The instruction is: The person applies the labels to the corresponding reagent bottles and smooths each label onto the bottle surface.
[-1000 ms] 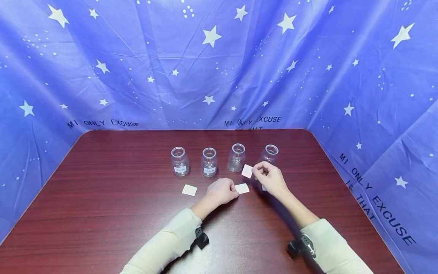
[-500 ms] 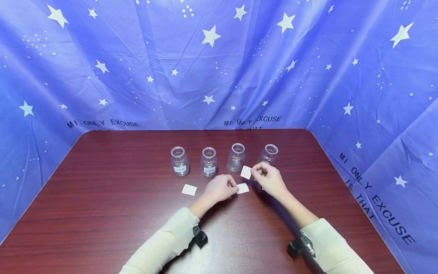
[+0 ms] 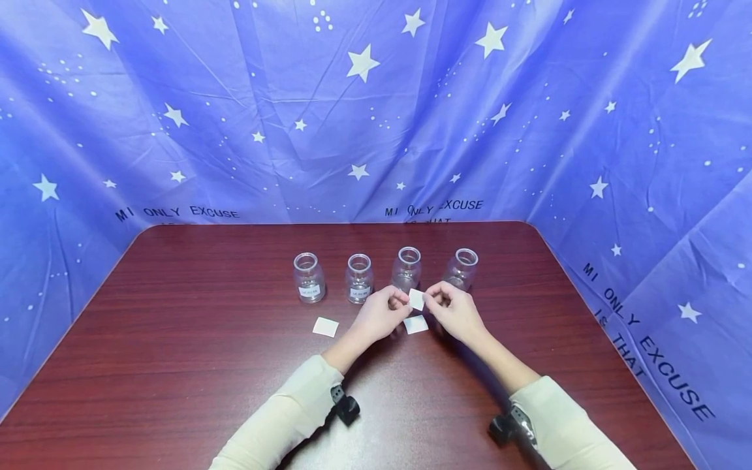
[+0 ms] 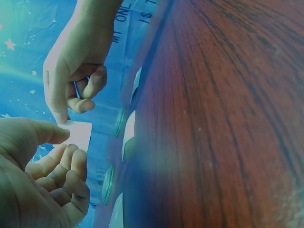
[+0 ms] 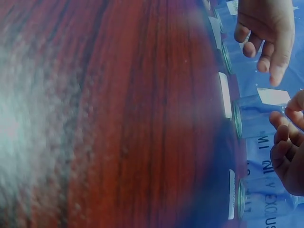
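Observation:
A small white label (image 3: 416,299) is up between my two hands, its left and right edges between their fingertips. My right hand (image 3: 458,312) pinches its right edge. My left hand (image 3: 380,314) is at its left edge, fingers bent; I cannot tell whether they grip it. In the left wrist view, the left thumb (image 4: 59,136) overlaps the label. Just below, a second white label (image 3: 416,324) lies on the table. Behind the hands stands a clear glass jar (image 3: 408,260), its lower part partly hidden by the left hand.
Two jars at left, one (image 3: 308,281) and another (image 3: 360,281), carry small printed labels. A further jar (image 3: 464,264) stands behind the right hand. Another white label (image 3: 326,327) lies at left on the dark red wooden table (image 3: 205,365). A starry blue curtain (image 3: 352,130) encloses the back and sides.
My left hand has risen from the label on the table to the one in my right hand. The right hand, with its label, has shifted slightly left.

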The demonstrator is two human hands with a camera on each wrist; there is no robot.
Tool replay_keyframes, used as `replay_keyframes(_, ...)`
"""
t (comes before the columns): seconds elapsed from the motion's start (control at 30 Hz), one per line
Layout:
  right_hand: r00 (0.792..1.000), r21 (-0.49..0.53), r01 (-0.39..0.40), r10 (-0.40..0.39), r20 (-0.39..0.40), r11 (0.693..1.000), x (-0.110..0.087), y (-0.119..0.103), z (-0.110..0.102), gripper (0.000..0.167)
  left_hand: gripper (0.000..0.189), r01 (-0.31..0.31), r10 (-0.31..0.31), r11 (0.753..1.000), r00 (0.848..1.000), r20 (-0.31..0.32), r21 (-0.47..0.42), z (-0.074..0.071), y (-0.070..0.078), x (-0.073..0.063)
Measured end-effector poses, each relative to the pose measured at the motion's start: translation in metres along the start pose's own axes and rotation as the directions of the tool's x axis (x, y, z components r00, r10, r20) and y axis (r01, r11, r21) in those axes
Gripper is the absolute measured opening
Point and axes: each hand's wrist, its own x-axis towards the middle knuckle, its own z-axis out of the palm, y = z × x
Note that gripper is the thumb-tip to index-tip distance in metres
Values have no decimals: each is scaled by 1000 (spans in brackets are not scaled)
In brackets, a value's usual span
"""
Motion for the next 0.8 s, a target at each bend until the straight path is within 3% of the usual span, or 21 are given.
replay_keyframes(0.1,999,-1,37,-37,-13,999,0,-1,2,5,19,0,2,997,1000,15,-79,0,0,1)
replay_keyframes(0.2,998,11,62,-61,-9,998,-1,-2,3,7,20,-17,18,996,1000,9,-93,0,0,1)
replay_keyframes(0.33,995,30,103,-103,17,994,-1,-3,4,6,19,-45,42,996,999,-32,-80,-1,-1,2)
replay_keyframes(0.6,980,32,191,-193,58,981,-2,-5,8,5,25,-87,72,974,994,-77,-207,0,-3,4)
replay_keyframes(0.8,973,-5,223,-222,64,975,-3,-7,9,5,22,-78,60,977,994,-96,-200,1,-5,6)
